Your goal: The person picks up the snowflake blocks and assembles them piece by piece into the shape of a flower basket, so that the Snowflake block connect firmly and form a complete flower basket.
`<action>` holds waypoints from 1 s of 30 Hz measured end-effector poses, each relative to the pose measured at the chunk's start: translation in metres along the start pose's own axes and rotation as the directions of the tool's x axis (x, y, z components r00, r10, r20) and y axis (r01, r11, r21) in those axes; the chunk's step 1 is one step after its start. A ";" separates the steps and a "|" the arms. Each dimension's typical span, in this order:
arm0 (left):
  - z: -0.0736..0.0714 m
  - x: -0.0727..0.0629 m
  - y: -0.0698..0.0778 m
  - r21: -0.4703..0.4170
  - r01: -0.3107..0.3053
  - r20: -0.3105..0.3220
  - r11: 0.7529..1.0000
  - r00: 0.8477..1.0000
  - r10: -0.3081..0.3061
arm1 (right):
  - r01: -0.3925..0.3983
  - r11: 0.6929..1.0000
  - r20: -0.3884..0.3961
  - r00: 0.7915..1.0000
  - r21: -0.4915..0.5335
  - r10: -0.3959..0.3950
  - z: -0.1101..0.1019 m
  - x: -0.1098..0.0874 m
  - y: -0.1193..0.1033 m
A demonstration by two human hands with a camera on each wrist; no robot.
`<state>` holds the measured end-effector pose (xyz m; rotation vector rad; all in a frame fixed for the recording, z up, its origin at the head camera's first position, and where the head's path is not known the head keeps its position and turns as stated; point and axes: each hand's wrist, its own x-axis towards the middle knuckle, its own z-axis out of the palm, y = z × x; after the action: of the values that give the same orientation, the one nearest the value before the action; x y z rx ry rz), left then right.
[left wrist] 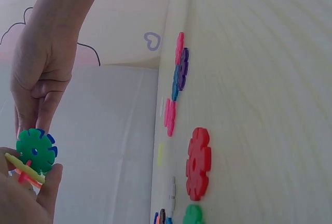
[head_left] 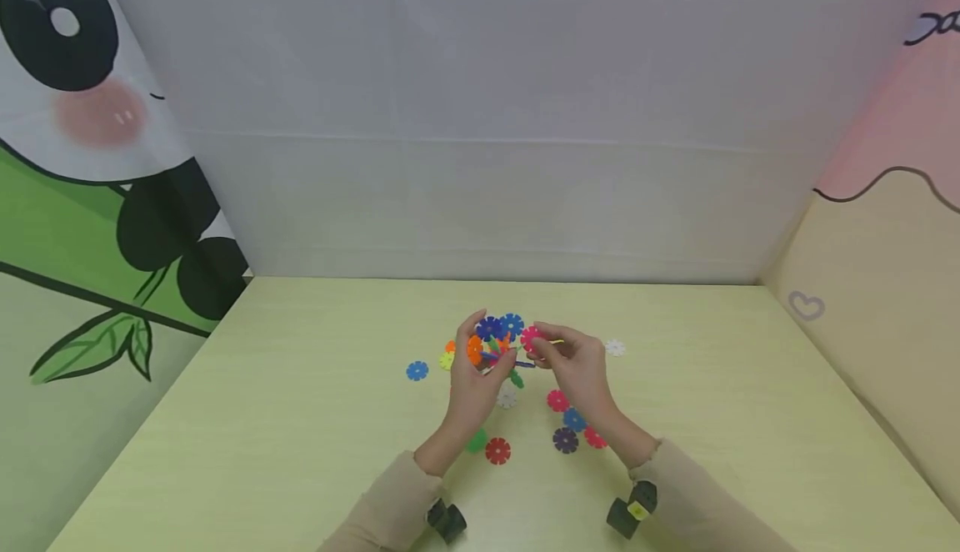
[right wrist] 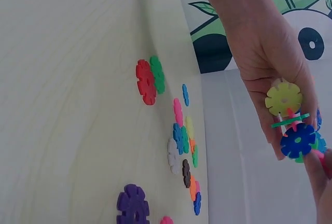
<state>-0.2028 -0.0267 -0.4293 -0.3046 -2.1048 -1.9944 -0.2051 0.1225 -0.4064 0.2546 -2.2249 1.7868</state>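
In the head view my left hand (head_left: 471,389) grips a cluster of joined notched plastic discs above the table. Dark blue discs (head_left: 489,328) and an orange disc (head_left: 475,349) show on it. My right hand (head_left: 583,373) pinches a pink disc (head_left: 530,338) at the cluster's right side; whether it is slotted in, I cannot tell. From the right wrist, a yellow disc (right wrist: 284,99) and a blue disc (right wrist: 298,141) of the cluster face the camera. A green disc (left wrist: 34,150) of it shows between both hands in the left wrist view.
Loose discs lie on the pale wooden table (head_left: 300,419). A red disc (head_left: 497,451) is below the left hand, and a purple disc (head_left: 566,440) lies among several others under the right. A blue disc (head_left: 417,370) sits left, a white disc (head_left: 615,348) right. A white sheet (head_left: 480,118) hangs behind.
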 end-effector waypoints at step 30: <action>0.001 -0.002 0.000 -0.036 0.100 0.079 0.994 0.992 -0.097 | 0.042 0.997 0.041 0.998 -0.058 -0.039 -0.006 0.000 0.004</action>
<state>-0.2007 -0.0254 -0.4296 -0.2945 -2.1682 -2.1139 -0.2057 0.1292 -0.4086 0.3237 -2.2791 1.7073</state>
